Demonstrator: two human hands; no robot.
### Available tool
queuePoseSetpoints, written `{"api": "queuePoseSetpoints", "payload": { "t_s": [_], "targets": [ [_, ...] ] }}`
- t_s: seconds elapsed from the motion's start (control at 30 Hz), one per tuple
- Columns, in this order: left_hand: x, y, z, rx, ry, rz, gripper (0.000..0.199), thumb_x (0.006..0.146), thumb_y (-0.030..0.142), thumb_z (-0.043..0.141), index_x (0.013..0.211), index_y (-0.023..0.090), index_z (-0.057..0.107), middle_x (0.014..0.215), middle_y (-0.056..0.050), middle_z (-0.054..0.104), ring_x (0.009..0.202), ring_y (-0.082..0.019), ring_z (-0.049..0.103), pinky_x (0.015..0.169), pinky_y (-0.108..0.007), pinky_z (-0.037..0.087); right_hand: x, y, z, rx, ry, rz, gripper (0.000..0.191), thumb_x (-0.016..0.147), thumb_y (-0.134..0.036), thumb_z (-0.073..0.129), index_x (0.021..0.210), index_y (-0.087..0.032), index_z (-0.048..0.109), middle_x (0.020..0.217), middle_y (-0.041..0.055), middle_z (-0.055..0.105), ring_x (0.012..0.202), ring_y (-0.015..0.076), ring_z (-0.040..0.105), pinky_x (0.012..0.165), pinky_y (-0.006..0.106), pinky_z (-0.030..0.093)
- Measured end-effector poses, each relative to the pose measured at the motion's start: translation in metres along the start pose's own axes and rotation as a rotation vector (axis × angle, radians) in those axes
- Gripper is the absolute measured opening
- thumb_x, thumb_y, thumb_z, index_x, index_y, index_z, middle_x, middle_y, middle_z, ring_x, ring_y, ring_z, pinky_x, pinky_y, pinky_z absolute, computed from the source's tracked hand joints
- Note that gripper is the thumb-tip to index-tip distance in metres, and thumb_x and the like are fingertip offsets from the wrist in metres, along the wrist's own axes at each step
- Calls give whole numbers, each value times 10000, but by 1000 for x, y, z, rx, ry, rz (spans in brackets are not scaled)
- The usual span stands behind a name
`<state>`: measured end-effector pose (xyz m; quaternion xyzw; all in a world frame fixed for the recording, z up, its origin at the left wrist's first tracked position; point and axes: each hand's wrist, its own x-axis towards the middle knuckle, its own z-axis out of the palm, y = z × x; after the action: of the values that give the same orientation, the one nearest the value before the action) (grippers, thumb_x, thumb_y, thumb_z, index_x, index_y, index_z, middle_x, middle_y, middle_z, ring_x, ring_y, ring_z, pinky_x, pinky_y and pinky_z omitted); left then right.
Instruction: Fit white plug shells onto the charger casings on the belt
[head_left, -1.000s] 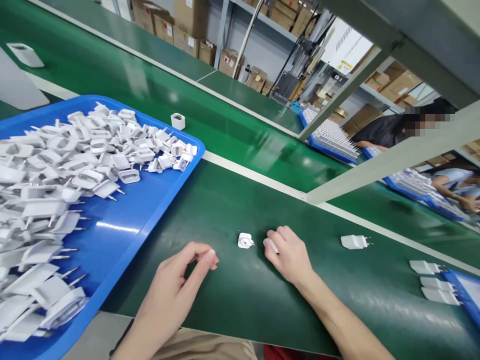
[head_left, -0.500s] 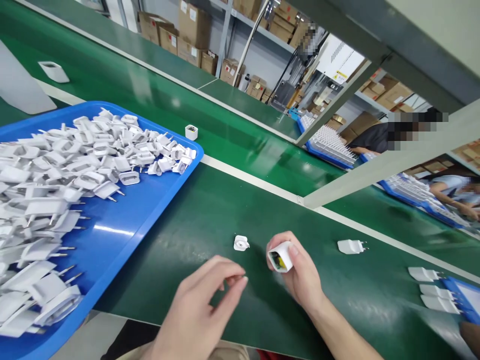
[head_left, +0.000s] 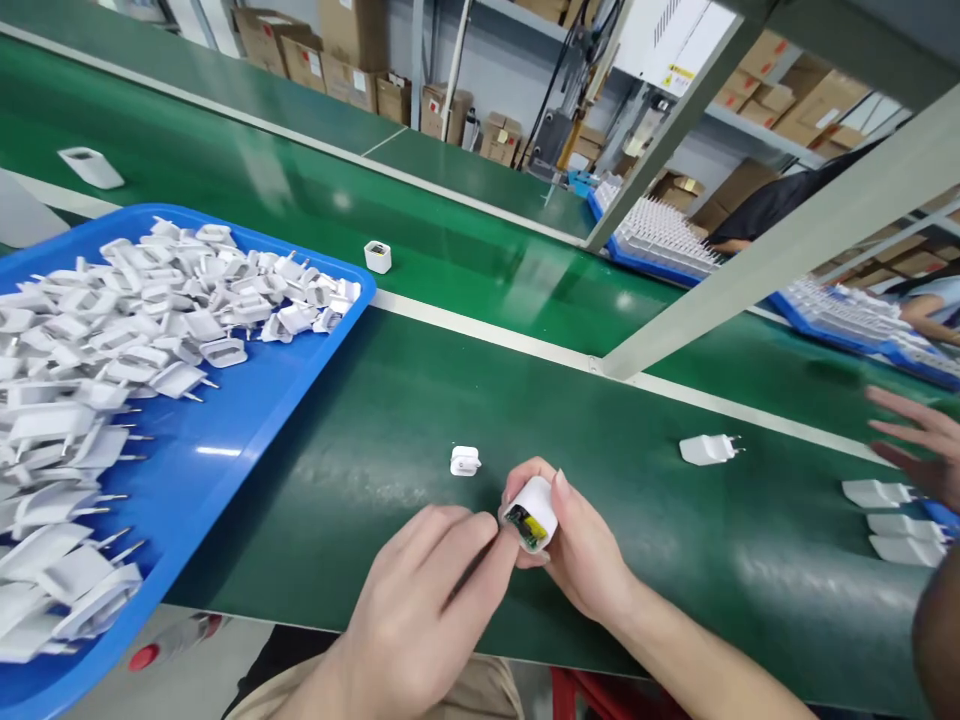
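Observation:
In my right hand (head_left: 577,540) is a white charger housing (head_left: 537,505), its open end facing me, with a green circuit board and a yellow part inside. My left hand (head_left: 442,570) is closed in a pinch, fingertips right at the housing's rim. Whether these fingertips hold anything small is hidden. A small white plug cap (head_left: 465,461) lies on the green bench just beyond my hands. To the left, a blue tray (head_left: 225,480) bears a heap of white plug pieces (head_left: 150,310) with metal pins.
A two-pin white charger (head_left: 705,450) lies to the right, with several more near another person's hand (head_left: 919,440). An open housing (head_left: 378,257) and a white shell (head_left: 91,167) sit on the green strip behind. A slanted metal post (head_left: 697,280) rises beyond.
My left hand has moved right and up to the charger housing; my right hand has brought the housing slightly left. Another person's hand has appeared at the right edge. The view has shifted.

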<state>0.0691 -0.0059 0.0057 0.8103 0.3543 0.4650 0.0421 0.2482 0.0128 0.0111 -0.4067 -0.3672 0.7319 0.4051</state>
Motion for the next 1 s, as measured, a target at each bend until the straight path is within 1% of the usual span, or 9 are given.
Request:
{"api": "queuePoseSetpoints", "payload": {
  "t_s": [0.1,0.17,0.33,0.4,0.5,0.63,0.73,0.83,1.0],
  "targets": [
    [4,-6,-10,119,-159,244,337,968,44,407,1100,52,717,985,-168,740,836,-266,685,666,-399,575,-1,2,0,22,-9,22,504,962,-707,553,934,-204,543,638,-55,452,506,75,307,489,207,252],
    [7,-10,-15,139,-193,342,370,952,52,379,1061,53,733,996,-188,747,841,-286,697,664,-421,583,-2,2,2,36,-16,47,492,969,-699,547,938,-207,535,614,-65,439,493,74,292,482,202,259],
    [8,-14,-20,86,-281,428,378,951,118,385,1081,146,739,1054,-148,761,900,-278,706,711,-416,610,-5,-1,6,102,-29,105,488,972,-689,551,920,-203,528,617,-62,459,480,60,263,452,181,227],
    [8,-14,-21,124,-313,472,387,954,117,369,1056,145,741,1041,-140,764,867,-264,701,727,-410,613,-5,-2,6,116,-35,128,490,971,-687,553,911,-202,530,609,-63,459,474,58,258,444,177,222],
    [8,-12,-21,169,-295,491,368,942,90,372,1019,96,732,1010,-150,755,813,-249,692,753,-412,607,-5,-3,6,117,-41,136,500,964,-692,561,900,-197,538,593,-63,457,468,58,271,437,173,227],
    [4,-9,-21,163,-284,456,328,948,96,391,1046,62,703,1054,-155,740,832,-243,685,795,-419,590,-5,0,5,118,-32,119,480,966,-658,587,892,-185,551,608,-53,481,485,58,313,440,163,246],
    [1,-8,-20,155,-314,449,345,964,96,364,1055,73,695,1071,-144,736,859,-241,681,828,-419,583,-6,2,4,106,-28,126,479,959,-655,599,887,-183,556,608,-46,494,490,61,341,440,158,264],
    [1,-8,-22,163,-319,459,347,966,86,364,1068,84,696,1071,-129,739,868,-232,680,843,-405,582,-9,4,3,61,11,138,499,940,-676,610,892,-180,576,632,-30,525,505,69,386,438,157,300],
    [7,-5,-31,211,-330,480,353,996,90,364,1060,126,709,1050,-59,760,876,-195,677,872,-351,570,-10,9,3,36,44,130,527,907,-700,635,896,-176,589,675,-8,573,522,76,444,452,164,358]
  ]
}}
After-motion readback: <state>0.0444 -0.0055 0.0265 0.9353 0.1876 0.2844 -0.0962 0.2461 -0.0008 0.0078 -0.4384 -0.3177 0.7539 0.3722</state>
